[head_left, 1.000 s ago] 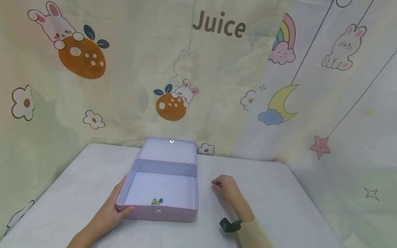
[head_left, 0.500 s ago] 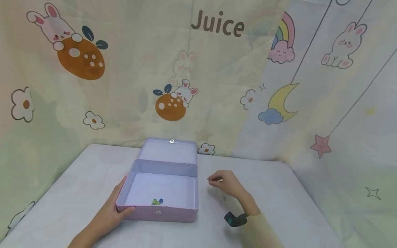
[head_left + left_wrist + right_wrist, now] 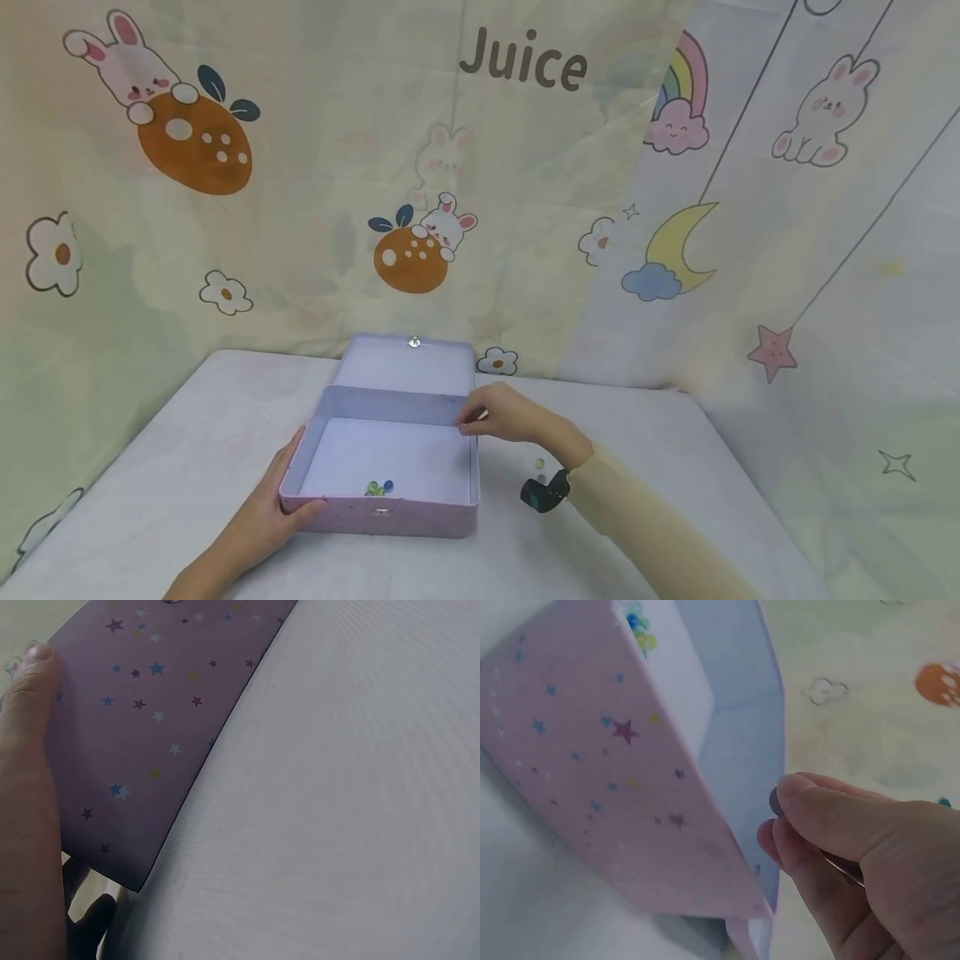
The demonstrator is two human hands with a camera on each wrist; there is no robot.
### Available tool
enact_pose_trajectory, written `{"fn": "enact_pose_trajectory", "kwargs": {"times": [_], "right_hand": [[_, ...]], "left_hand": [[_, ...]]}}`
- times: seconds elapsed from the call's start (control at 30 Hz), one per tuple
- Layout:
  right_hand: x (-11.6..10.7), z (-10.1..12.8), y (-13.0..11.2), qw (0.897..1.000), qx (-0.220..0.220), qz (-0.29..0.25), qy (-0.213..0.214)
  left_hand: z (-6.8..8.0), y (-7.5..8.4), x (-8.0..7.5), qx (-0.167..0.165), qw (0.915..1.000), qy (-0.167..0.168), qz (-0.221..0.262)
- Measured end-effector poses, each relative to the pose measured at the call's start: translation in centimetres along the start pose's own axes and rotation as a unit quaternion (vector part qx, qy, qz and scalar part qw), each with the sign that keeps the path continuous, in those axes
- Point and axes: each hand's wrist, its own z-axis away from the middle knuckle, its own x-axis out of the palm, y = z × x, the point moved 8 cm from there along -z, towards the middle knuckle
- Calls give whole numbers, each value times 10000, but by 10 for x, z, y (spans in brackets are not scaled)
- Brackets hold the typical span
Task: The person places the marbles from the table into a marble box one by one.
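An open lilac tin box (image 3: 390, 517) with star print stands on the white table, lid tipped back. Several small marbles (image 3: 378, 487) lie near its front wall inside; they also show in the right wrist view as marbles (image 3: 639, 630). My left hand (image 3: 288, 487) grips the box's front-left corner, thumb (image 3: 26, 682) on the starred front wall (image 3: 150, 712). My right hand (image 3: 468, 423) hovers at the box's right rim near the hinge, pinching a small dark marble (image 3: 775, 801) between thumb and fingertips (image 3: 810, 802).
One loose marble (image 3: 538, 463) lies on the table (image 3: 675, 467) just right of the box, beside my right wrist's black band (image 3: 543, 493). A cartoon-print curtain (image 3: 525, 208) hangs close behind the table's far edge.
My right hand rose from the table right of the box and moved left to the box's right rim. A loose marble shows where it had been. The left hand and box stayed put.
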Motion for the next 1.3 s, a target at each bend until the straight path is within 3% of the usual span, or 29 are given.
{"fn": "enact_pose_trajectory", "kwargs": {"times": [0.3, 0.57, 0.97, 1.3], "right_hand": [[35, -37, -28, 9948, -44, 368, -944], [63, -57, -26, 9888, -197, 632, -1339], [80, -82, -7, 9916, -142, 588, -1140], [83, -91, -7, 9912, -215, 1071, -753]], "left_hand": [[2, -6, -4, 100, 9998, 143, -84], [2, -5, 2, 55, 10000, 0, -18], [2, -6, -5, 73, 9997, 161, -190], [0, -5, -4, 119, 9997, 181, -56]]}}
